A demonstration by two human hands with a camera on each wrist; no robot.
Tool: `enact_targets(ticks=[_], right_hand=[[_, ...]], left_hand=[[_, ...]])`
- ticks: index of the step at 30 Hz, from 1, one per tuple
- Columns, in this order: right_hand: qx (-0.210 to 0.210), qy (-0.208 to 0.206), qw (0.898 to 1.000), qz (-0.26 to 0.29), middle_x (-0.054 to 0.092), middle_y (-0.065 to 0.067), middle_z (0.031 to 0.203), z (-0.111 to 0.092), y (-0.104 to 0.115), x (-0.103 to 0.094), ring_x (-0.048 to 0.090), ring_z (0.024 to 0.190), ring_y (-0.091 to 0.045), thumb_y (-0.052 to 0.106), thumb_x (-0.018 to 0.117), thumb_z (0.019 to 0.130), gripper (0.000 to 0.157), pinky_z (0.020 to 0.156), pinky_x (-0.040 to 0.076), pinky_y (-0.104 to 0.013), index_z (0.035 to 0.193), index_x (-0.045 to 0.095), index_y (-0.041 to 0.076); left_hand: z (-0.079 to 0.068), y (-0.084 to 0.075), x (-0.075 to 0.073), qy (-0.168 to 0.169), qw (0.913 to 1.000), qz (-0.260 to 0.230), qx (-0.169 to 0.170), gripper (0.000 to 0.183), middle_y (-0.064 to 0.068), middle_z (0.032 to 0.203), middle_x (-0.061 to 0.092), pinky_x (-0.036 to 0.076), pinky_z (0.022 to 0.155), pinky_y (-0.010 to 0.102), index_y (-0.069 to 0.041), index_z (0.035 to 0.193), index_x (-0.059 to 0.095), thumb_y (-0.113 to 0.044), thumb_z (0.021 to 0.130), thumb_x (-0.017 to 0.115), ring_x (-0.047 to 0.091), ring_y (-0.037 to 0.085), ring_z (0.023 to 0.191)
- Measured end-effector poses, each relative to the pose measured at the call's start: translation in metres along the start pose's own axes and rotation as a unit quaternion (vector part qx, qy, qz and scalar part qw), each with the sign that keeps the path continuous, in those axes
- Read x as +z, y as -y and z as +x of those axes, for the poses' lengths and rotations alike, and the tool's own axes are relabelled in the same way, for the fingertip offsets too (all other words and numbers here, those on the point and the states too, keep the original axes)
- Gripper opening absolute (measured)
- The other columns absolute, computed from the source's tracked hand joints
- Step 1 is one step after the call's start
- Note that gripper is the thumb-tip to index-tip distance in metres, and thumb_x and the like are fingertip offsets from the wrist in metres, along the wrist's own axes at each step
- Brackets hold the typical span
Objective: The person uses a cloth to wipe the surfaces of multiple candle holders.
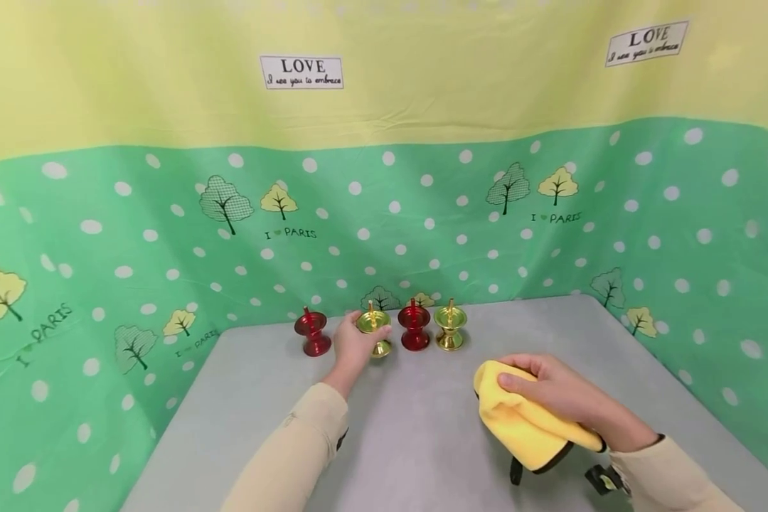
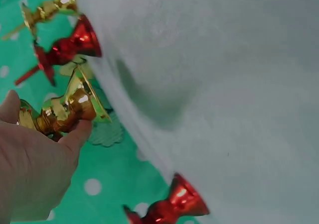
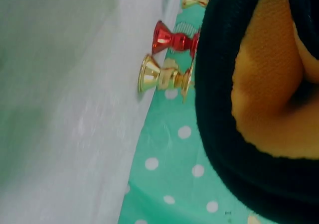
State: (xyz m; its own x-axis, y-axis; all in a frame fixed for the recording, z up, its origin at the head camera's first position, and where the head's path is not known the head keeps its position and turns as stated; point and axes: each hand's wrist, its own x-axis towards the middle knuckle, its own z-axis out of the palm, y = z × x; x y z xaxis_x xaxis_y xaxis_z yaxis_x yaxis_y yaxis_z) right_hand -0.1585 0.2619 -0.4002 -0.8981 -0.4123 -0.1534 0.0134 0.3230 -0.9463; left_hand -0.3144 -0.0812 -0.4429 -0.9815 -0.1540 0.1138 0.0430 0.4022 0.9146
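My left hand (image 1: 353, 343) grips a gold candle holder (image 1: 373, 323) by its cup, thumb on one side and fingers on the other. The same gold holder (image 2: 75, 104) fills the grasp in the left wrist view, its flared base showing. A red candle holder (image 1: 311, 331) stands to its left, and a second red one (image 1: 414, 325) and another gold one (image 1: 450, 325) stand to its right. Each has a dish top with a thin spike. In my right hand (image 1: 560, 391) is a bunched yellow cloth (image 1: 518, 427) with black edging, held above the table, away from the holders.
The grey table (image 1: 416, 434) has its far edge against a green and yellow curtain (image 1: 397, 213). The holders stand in a row near that far edge. In the right wrist view the cloth's black edging (image 3: 214, 109) covers much of the right side.
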Motion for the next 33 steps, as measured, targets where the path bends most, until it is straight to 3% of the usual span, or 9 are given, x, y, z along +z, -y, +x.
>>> enact_targets(ticks=[7, 15, 21, 26, 30, 33], right_hand=[[-0.005, -0.004, 1.000, -0.008, 0.080, -0.017, 0.106, -0.007, -0.006, -0.008, 0.079, 0.078, -0.033, 0.034, 0.057, 0.112, 0.058, 0.069, 0.066, -0.044, 0.155, 0.049, -0.004], [-0.008, 0.014, 1.000, 0.001, 0.080, -0.020, 0.107, -0.007, -0.011, -0.009, 0.080, 0.080, -0.036, 0.033, 0.055, 0.113, 0.055, 0.071, 0.066, -0.047, 0.154, 0.050, -0.004], [-0.013, 0.024, 1.000, 0.013, 0.079, -0.020, 0.109, -0.004, -0.012, -0.009, 0.080, 0.083, -0.035, 0.031, 0.054, 0.114, 0.054, 0.073, 0.066, -0.048, 0.154, 0.049, -0.005], [-0.017, 0.026, 0.999, 0.014, 0.079, -0.019, 0.111, -0.005, -0.014, -0.013, 0.080, 0.084, -0.034, 0.030, 0.052, 0.115, 0.055, 0.074, 0.066, -0.048, 0.156, 0.045, -0.006], [-0.016, 0.020, 1.000, 0.018, 0.080, -0.018, 0.112, -0.008, -0.017, -0.017, 0.080, 0.085, -0.034, 0.028, 0.050, 0.115, 0.054, 0.074, 0.066, -0.048, 0.156, 0.043, -0.007], [-0.013, 0.015, 1.000, 0.022, 0.080, -0.018, 0.112, -0.011, -0.018, -0.021, 0.080, 0.085, -0.034, 0.028, 0.049, 0.116, 0.055, 0.074, 0.066, -0.049, 0.157, 0.041, -0.008]], left_hand=[[0.012, 0.015, 0.007, -0.021, 0.9987, -0.010, -0.045, 0.087, 0.027, 0.159, 0.050, 0.047, 0.120, 0.055, 0.001, 0.156, 0.046, -0.028, 0.088, 0.090, 0.052, 0.044, 0.145], [0.020, 0.026, 0.013, -0.041, 0.9976, -0.012, -0.054, 0.086, 0.029, 0.148, 0.056, 0.051, 0.116, 0.055, 0.002, 0.152, 0.043, -0.025, 0.087, 0.092, 0.058, 0.044, 0.138], [0.018, 0.026, 0.012, -0.037, 0.9986, 0.000, -0.038, 0.097, 0.029, 0.146, 0.057, 0.049, 0.118, 0.055, 0.005, 0.154, 0.037, -0.023, 0.082, 0.095, 0.058, 0.044, 0.137], [0.007, 0.029, -0.004, -0.006, 0.9996, 0.023, -0.016, 0.105, 0.029, 0.154, 0.051, 0.045, 0.121, 0.056, 0.004, 0.161, 0.030, -0.027, 0.084, 0.094, 0.052, 0.045, 0.143], [-0.009, 0.034, -0.030, 0.035, 0.9989, 0.031, 0.002, 0.086, 0.027, 0.149, 0.058, 0.053, 0.113, 0.056, 0.004, 0.155, 0.041, -0.029, 0.090, 0.088, 0.059, 0.044, 0.137], [-0.016, 0.042, -0.056, 0.047, 0.9985, 0.027, 0.005, 0.073, 0.026, 0.141, 0.065, 0.058, 0.106, 0.052, 0.005, 0.148, 0.050, -0.029, 0.093, 0.084, 0.066, 0.042, 0.129]])
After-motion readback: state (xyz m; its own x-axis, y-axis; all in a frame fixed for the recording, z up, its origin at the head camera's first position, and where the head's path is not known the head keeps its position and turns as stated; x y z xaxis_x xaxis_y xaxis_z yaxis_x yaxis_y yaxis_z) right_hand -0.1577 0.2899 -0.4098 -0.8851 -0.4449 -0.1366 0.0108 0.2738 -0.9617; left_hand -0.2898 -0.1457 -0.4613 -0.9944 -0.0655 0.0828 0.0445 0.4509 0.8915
